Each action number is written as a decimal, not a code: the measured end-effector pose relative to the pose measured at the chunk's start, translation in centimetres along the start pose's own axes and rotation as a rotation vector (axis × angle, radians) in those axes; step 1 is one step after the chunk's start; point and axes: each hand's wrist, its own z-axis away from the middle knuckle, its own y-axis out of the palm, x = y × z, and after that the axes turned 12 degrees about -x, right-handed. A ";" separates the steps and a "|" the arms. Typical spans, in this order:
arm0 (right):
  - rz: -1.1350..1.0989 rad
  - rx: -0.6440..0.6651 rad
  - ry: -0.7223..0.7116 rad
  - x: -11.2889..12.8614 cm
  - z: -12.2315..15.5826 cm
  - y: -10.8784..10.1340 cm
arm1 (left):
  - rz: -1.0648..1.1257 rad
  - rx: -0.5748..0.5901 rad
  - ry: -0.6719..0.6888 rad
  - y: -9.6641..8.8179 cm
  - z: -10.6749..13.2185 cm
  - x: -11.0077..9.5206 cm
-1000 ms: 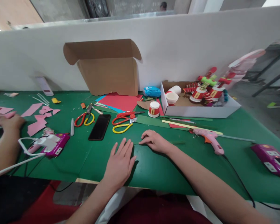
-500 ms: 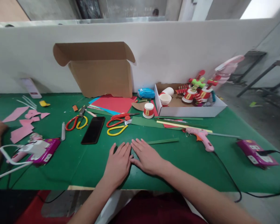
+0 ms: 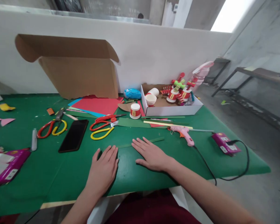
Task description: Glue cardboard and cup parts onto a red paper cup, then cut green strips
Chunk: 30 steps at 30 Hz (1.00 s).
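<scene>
My left hand (image 3: 103,169) lies palm down on the green tabletop, fingers stretched out. To its right my right hand (image 3: 151,155) is flat too, its thumb pointing left. A thin green paper strip (image 3: 158,139) runs between the hands and out past my right fingers. The left fingertips rest at its left end, and the right fingers cover part of it. Beyond the left hand lie yellow-and-red-handled pliers (image 3: 102,133) beside red-handled scissors (image 3: 107,118). A pink glue gun (image 3: 184,133) rests right of my right hand.
A white box (image 3: 172,111) holds paper cups and decorated figures. A red-and-white cup (image 3: 135,111) stands left of it. Red paper (image 3: 100,105) lies below the cardboard lid (image 3: 81,74). A phone (image 3: 74,136), more pliers (image 3: 52,126) and purple power strips (image 3: 226,143) are also on the table.
My hands have moved apart, uncovering a stretch of the green strip between them. The view has turned right, so the table's things appear further left and the other person's arm is out of view.
</scene>
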 end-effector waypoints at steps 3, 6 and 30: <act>0.005 0.011 0.018 -1.0 0.9 -0.7 | 0.006 0.005 -0.001 0.0 0.0 0.0; 0.008 0.004 0.027 -1.9 1.9 -1.2 | 0.000 0.008 0.003 0.0 0.1 0.0; 0.063 -0.315 0.091 -3.5 1.4 -4.0 | -0.038 0.314 0.032 -0.2 -6.8 0.2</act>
